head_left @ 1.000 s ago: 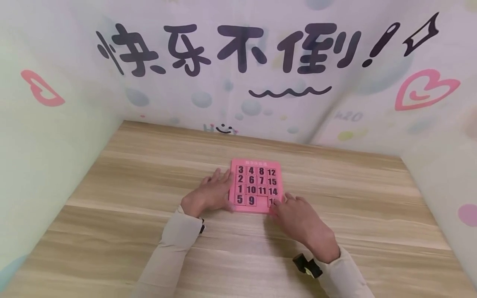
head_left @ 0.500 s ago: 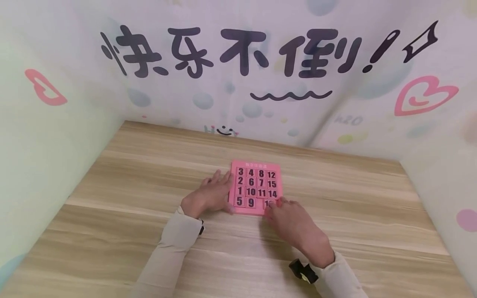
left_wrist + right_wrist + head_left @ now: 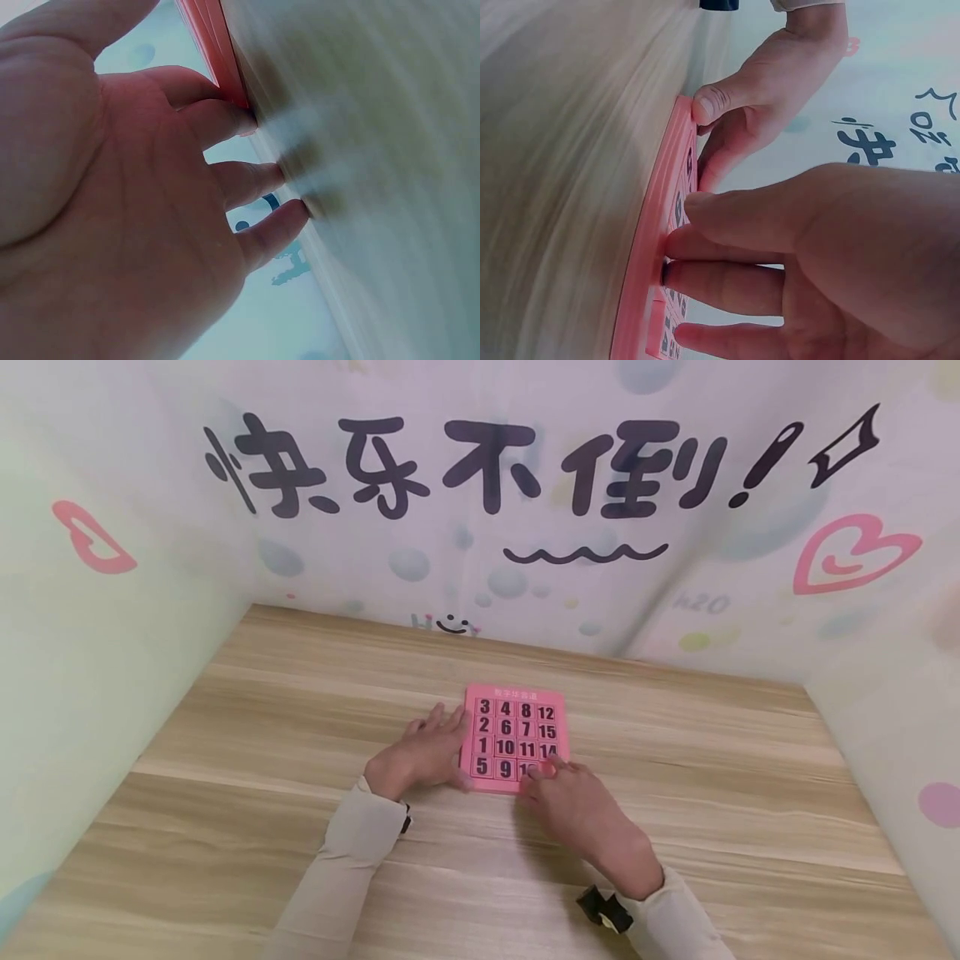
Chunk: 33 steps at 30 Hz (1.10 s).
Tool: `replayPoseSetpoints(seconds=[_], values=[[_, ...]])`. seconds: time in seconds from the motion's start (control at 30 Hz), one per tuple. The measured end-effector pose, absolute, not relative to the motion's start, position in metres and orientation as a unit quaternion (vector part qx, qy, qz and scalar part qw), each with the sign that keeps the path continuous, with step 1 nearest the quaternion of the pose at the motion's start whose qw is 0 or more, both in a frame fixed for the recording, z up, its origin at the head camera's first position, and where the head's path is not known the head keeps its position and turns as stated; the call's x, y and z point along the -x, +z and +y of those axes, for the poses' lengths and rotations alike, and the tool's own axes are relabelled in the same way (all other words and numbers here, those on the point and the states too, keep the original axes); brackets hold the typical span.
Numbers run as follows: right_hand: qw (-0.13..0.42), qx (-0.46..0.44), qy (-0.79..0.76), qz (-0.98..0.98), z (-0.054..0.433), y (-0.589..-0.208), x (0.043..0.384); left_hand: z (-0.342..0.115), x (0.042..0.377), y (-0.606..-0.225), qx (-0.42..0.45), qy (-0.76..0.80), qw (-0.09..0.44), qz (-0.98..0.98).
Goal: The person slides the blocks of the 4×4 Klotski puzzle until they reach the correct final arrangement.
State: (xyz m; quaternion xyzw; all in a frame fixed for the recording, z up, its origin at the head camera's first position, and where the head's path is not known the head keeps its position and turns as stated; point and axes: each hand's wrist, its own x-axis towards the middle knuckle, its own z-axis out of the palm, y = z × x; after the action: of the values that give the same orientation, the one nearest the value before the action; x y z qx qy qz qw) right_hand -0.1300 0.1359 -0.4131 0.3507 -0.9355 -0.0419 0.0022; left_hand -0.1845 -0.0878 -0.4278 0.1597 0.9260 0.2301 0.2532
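Note:
A pink number sliding puzzle [image 3: 515,728] lies flat on the wooden table. At its left edge is my left hand [image 3: 427,750], thumb near the front corner and index finger against the side; in the left wrist view its other fingers are spread, tips on the table. My right hand [image 3: 581,806] is over the front right corner. Its fingertips press on the bottom row, at a tile [image 3: 525,769] beside the 9, whose number is partly covered. The corner slot is hidden under these fingers. In the right wrist view several fairly straight fingers [image 3: 727,289] touch the puzzle's face.
The wooden table [image 3: 300,677] runs back to a white printed backdrop [image 3: 480,552] with large black characters. Pale side walls stand left and right. A black strap piece [image 3: 606,910] sits at the right wrist.
My right hand has slid left along the bottom row, and the tile under its fingers has moved left against the 9. The left hand keeps its place at the puzzle's edge.

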Motion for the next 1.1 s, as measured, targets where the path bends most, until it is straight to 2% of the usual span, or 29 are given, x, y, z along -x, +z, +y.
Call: replayPoseSetpoints(seconds=[0.33, 0.47, 0.63, 0.93, 1.1], values=[[-0.033, -0.345, 0.014, -0.938, 0.141, -0.410, 0.134, -0.088, 0.185, -0.430, -0.161, 0.223, 0.255, 0.927], [-0.055, -0.310, 0.050, -0.948, 0.153, -0.404, 0.140, -0.088, 0.186, -0.429, -0.162, 0.225, 0.254, 0.927], [-0.095, -0.260, 0.020, -0.961, 0.167, -0.400, 0.147, -0.089, 0.187, -0.429, -0.164, 0.219, 0.252, 0.928], [-0.161, -0.236, 0.020, -0.958, 0.170, -0.403, 0.149, -0.088, 0.186, -0.428, -0.164, 0.222, 0.252, 0.928], [-0.175, -0.220, 0.020, -0.960, 0.169, -0.405, 0.147, -0.087, 0.186, -0.429, -0.163, 0.227, 0.253, 0.926]])
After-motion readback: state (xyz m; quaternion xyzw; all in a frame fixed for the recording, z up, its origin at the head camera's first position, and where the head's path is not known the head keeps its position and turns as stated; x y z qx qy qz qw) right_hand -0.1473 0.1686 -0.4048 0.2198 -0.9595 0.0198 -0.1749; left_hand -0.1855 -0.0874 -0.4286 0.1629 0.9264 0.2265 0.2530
